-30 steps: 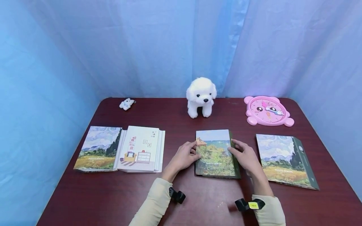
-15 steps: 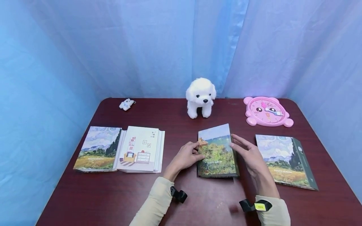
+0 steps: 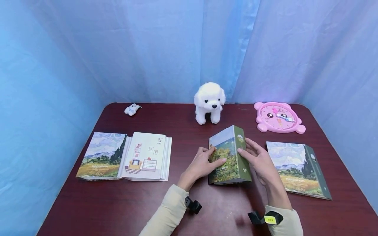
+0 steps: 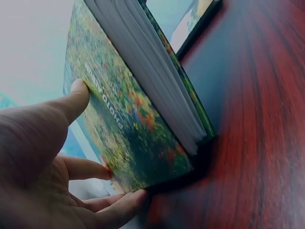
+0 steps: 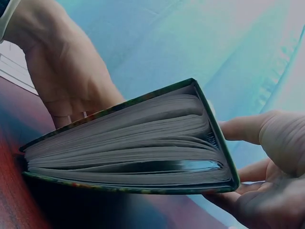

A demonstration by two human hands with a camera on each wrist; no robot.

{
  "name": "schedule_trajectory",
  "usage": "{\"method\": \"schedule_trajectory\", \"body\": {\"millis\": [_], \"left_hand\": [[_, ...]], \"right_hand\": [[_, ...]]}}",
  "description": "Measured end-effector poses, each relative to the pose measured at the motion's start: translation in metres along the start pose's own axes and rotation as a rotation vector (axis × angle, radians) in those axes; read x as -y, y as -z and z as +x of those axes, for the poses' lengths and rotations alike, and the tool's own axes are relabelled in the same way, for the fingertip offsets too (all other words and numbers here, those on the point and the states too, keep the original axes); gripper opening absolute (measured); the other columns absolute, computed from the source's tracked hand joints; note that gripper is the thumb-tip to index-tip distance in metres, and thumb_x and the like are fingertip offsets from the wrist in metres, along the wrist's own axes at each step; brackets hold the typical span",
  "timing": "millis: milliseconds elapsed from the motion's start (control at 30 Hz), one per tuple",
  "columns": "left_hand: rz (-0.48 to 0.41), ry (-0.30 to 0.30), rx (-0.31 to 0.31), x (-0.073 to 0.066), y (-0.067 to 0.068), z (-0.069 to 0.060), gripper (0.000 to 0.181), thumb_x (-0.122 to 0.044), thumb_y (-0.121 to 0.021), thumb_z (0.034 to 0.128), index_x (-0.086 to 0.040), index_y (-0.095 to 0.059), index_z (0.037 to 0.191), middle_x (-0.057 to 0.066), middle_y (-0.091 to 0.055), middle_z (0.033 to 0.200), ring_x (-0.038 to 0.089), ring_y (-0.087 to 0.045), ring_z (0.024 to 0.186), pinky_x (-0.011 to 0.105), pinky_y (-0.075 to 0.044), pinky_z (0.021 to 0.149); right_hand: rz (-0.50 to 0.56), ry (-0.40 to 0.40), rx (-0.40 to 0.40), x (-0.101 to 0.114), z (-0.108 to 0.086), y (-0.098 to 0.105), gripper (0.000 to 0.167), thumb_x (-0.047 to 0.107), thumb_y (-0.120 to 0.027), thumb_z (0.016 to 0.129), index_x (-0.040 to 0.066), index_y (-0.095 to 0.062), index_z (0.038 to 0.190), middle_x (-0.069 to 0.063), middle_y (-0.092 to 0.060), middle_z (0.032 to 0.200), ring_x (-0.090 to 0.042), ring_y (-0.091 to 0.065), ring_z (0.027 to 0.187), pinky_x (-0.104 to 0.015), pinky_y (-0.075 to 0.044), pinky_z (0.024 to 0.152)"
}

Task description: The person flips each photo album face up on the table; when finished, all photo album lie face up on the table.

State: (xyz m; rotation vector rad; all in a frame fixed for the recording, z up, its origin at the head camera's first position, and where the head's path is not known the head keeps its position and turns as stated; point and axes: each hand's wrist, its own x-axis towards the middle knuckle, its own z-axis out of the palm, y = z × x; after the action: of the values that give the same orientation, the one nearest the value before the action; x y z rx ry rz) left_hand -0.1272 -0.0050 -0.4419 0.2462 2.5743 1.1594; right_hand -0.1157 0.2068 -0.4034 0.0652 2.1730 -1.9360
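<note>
Your left grip (image 3: 200, 166) pinches the photo album (image 3: 226, 151) by its free edge, your right grip (image 3: 260, 160) by the spine (image 3: 242, 159). Between them, the album has just tilted, spine side lifting from the counter (image 3: 218, 209), so both grips probably share its weight.

The middle photo album (image 3: 228, 147) is wearing dabs of green, yellow and blue, and its spine (image 3: 242, 168) is showing green. The toy dog (image 3: 209, 98) is looking white, the toy clock (image 3: 272, 122) pink.
</note>
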Motion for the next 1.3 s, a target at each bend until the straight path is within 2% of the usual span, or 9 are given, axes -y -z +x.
{"method": "schedule_trajectory", "body": {"millis": [133, 267, 367, 533, 633, 833, 1033, 1133, 1300], "left_hand": [[0.01, 0.017, 0.01, -0.002, 0.0, 0.001, 0.084, -0.071, -0.05, 0.0845, -0.02, -0.035, 0.149, 0.01, -0.045, 0.13, 0.018, -0.05, 0.11, 0.036, -0.045, 0.09], [0.023, -0.005, 0.017, -0.001, 0.002, 0.003, 0.083, -0.07, -0.05, 0.085, -0.018, -0.037, 0.148, 0.011, -0.046, 0.132, 0.019, -0.05, 0.114, 0.036, -0.045, 0.094], [0.0, -0.043, 0.031, 0.001, 0.006, 0.004, 0.08, -0.066, -0.052, 0.0864, -0.017, -0.037, 0.148, 0.011, -0.047, 0.13, 0.02, -0.052, 0.113, 0.036, -0.046, 0.093], [-0.096, -0.116, 0.065, 0.008, 0.015, 0.006, 0.071, -0.056, -0.055, 0.0906, -0.024, -0.032, 0.15, 0.01, -0.048, 0.13, 0.021, -0.054, 0.115, 0.037, -0.046, 0.094], [-0.146, -0.174, 0.067, 0.011, 0.021, 0.008, 0.065, -0.047, -0.056, 0.0938, -0.026, -0.032, 0.15, 0.013, -0.048, 0.133, 0.023, -0.056, 0.118, 0.039, -0.046, 0.097], [-0.222, -0.251, -0.005, 0.012, 0.029, 0.007, 0.056, -0.035, -0.053, 0.098, -0.023, -0.034, 0.15, 0.015, -0.049, 0.135, 0.022, -0.061, 0.112, 0.04, -0.046, 0.098], [-0.34, -0.31, -0.08, 0.008, 0.044, -0.001, 0.054, -0.025, -0.053, 0.0991, -0.02, -0.034, 0.15, 0.013, -0.048, 0.139, 0.024, -0.061, 0.114, 0.039, -0.049, 0.094], [-0.348, -0.304, -0.11, 0.006, 0.051, -0.005, 0.055, -0.024, -0.054, 0.0982, -0.022, -0.035, 0.149, 0.008, -0.049, 0.14, 0.022, -0.06, 0.115, 0.038, -0.049, 0.094], [-0.307, -0.263, -0.126, 0.008, 0.062, -0.011, 0.056, -0.026, -0.056, 0.0973, -0.024, -0.035, 0.149, 0.004, -0.05, 0.14, 0.018, -0.059, 0.116, 0.037, -0.05, 0.091]], "right_hand": [[0.019, 0.005, -0.002, -0.002, 0.0, 0.0, 0.078, 0.027, -0.062, 0.094, 0.005, -0.017, 0.153, -0.024, -0.029, 0.151, 0.005, -0.052, 0.107, -0.02, -0.054, 0.081], [0.035, 0.023, -0.002, -0.002, 0.0, 0.0, 0.076, 0.026, -0.063, 0.094, 0.006, -0.02, 0.153, -0.023, -0.031, 0.15, 0.005, -0.054, 0.106, -0.022, -0.055, 0.08], [0.048, 0.04, -0.009, -0.001, 0.001, -0.003, 0.073, 0.024, -0.063, 0.093, 0.006, -0.023, 0.152, -0.024, -0.033, 0.149, 0.005, -0.055, 0.107, -0.021, -0.054, 0.08], [0.086, 0.093, -0.034, 0.003, 0.002, -0.013, 0.061, 0.015, -0.058, 0.096, 0.001, -0.031, 0.149, -0.024, -0.035, 0.149, 0.002, -0.052, 0.114, -0.015, -0.049, 0.088], [0.099, 0.109, -0.058, 0.007, 0.003, -0.021, 0.054, 0.01, -0.053, 0.098, 0.0, -0.034, 0.147, -0.023, -0.036, 0.149, -0.005, -0.049, 0.122, -0.012, -0.046, 0.092], [0.071, 0.128, -0.114, 0.018, 0.006, -0.043, 0.05, 0.005, -0.052, 0.097, 0.003, -0.04, 0.145, -0.019, -0.04, 0.147, -0.024, -0.039, 0.136, -0.007, -0.042, 0.091], [0.03, 0.193, -0.134, 0.02, 0.011, -0.065, 0.049, -0.001, -0.053, 0.094, -0.002, -0.042, 0.142, -0.021, -0.044, 0.14, -0.03, -0.045, 0.13, -0.006, -0.042, 0.09], [0.019, 0.211, -0.126, 0.02, 0.013, -0.072, 0.05, -0.001, -0.054, 0.093, -0.002, -0.042, 0.142, -0.02, -0.044, 0.138, -0.03, -0.046, 0.129, -0.007, -0.042, 0.091], [-0.01, 0.22, -0.112, 0.017, 0.017, -0.079, 0.048, 0.006, -0.055, 0.095, 0.003, -0.045, 0.142, -0.017, -0.047, 0.137, -0.026, -0.048, 0.128, -0.009, -0.041, 0.095]]}}
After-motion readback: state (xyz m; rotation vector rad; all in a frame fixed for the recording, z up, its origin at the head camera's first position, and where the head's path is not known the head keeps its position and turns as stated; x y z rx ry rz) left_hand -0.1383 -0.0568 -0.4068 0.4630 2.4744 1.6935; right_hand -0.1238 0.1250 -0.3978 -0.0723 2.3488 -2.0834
